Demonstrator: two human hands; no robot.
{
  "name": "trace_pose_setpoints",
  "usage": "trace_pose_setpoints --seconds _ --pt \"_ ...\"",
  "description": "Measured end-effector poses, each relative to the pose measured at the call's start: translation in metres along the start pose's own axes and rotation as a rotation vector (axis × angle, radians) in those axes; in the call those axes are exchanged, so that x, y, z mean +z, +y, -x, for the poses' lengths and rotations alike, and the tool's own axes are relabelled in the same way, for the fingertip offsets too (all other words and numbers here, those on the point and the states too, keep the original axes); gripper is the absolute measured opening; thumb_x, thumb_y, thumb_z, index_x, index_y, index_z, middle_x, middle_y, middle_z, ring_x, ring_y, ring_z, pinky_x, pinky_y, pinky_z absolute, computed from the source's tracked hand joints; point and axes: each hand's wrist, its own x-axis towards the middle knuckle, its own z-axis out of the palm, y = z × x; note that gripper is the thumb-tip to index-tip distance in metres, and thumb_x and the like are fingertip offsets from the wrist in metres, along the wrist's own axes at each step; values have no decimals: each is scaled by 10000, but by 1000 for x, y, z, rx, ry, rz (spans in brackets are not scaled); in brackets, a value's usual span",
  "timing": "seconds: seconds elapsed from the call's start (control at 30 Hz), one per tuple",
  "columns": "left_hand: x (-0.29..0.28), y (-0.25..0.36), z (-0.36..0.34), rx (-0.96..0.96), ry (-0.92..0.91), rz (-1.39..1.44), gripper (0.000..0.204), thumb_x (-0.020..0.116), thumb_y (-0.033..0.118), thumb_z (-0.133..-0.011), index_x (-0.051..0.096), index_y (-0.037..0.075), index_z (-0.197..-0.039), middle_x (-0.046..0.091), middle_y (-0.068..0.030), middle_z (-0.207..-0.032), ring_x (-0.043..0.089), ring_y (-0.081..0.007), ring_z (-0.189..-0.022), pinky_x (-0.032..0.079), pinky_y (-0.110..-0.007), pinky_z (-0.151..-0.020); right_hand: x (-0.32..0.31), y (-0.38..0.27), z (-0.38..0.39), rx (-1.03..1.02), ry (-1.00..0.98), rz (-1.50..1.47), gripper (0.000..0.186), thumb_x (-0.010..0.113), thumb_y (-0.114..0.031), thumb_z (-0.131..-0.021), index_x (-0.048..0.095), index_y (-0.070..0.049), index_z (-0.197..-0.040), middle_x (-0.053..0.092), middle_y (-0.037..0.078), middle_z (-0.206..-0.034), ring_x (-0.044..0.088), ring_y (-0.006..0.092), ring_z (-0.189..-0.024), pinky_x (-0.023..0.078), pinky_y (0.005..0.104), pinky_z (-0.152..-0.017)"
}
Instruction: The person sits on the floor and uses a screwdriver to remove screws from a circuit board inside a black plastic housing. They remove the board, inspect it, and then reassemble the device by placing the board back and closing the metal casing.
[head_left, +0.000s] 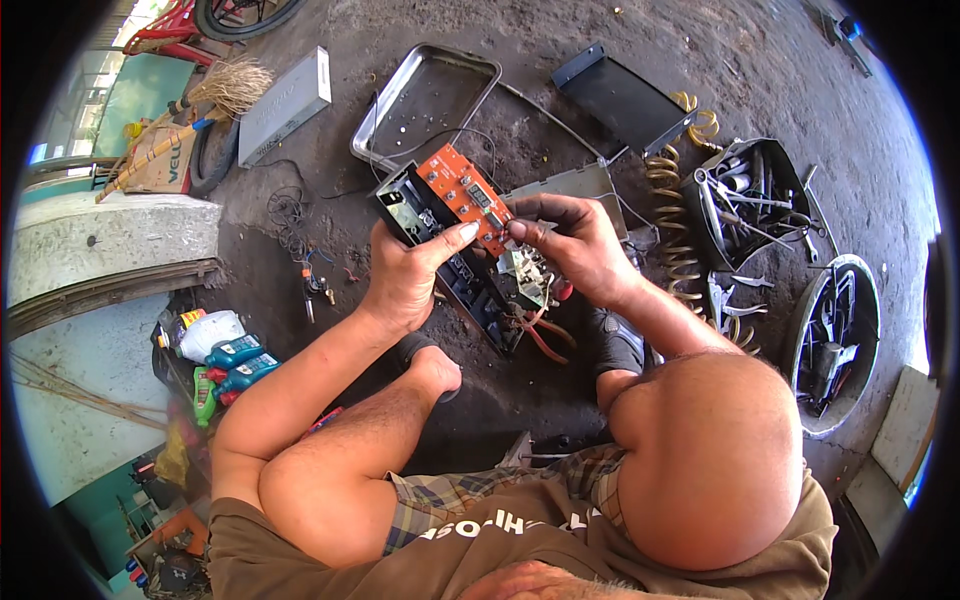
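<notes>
An orange circuit board [450,176] with a small dark display and several buttons lies tilted over a long, narrow black housing [468,280]. My left hand [402,278] is closed around the housing's left side, its thumb pressed on the board's near end and its other fingers mostly hidden behind. At the board's right edge, my right hand [580,245] pinches with thumb and forefinger; whether a small part is also between them I cannot tell. Below the right fingers, a cluster of pale electronic parts [528,275] hangs beside the housing. Pliers with reddish handles [545,338] lie at its near end.
On the dark ground beyond stand a metal tray [488,70] and a black metal cover [622,100]. To the right are a coiled yellow hose [668,220], a tool-filled container [750,195] and a round basin [868,345]. Bottles [240,352] and tangled wire [290,208] sit left.
</notes>
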Motion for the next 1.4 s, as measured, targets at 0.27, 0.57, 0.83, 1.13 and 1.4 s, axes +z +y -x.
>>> trace_pose_setpoints --seconds 0.27,0.57,0.83,1.13,1.4 --pt "4 8 0 -5 42 64 240 755 -27 -952 728 -7 -1190 783 -77 -1085 763 -145 -938 627 -304 -870 1 -14 4 56 22 37 299 764 -165 -1022 769 42 -1238 804 113 -1094 722 135 -1014 575 325 -929" --pt "2 7 -1 79 74 23 221 760 -49 -936 733 -14 -1153 784 -78 -1075 770 -149 -934 637 -308 -867 -1 -11 3 53 19 50 318 755 -186 -1031 766 40 -1254 806 114 -1085 728 141 -1013 578 332 -932" --pt "-3 1 1 93 77 4 216 770 -41 -930 746 -2 -1141 786 -65 -1086 760 -130 -948 618 -295 -884 0 -8 2 79 10 43 324 762 -206 -1028 776 42 -1236 809 124 -1072 731 145 -1005 582 338 -928" --pt "-1 5 3 53 88 55 223 772 -42 -932 739 -8 -1150 781 -73 -1083 761 -142 -935 629 -309 -869 -4 -4 1 54 0 69 323 720 -210 -1047 772 40 -1246 811 133 -1078 730 151 -1019 580 349 -934" --pt "-1 9 3 61 76 51 223 772 -43 -932 737 -12 -1151 782 -77 -1087 761 -145 -932 630 -309 -865 -5 0 2 36 -14 32 299 688 -167 -1052 768 40 -1253 814 130 -1074 732 153 -1019 580 349 -941"
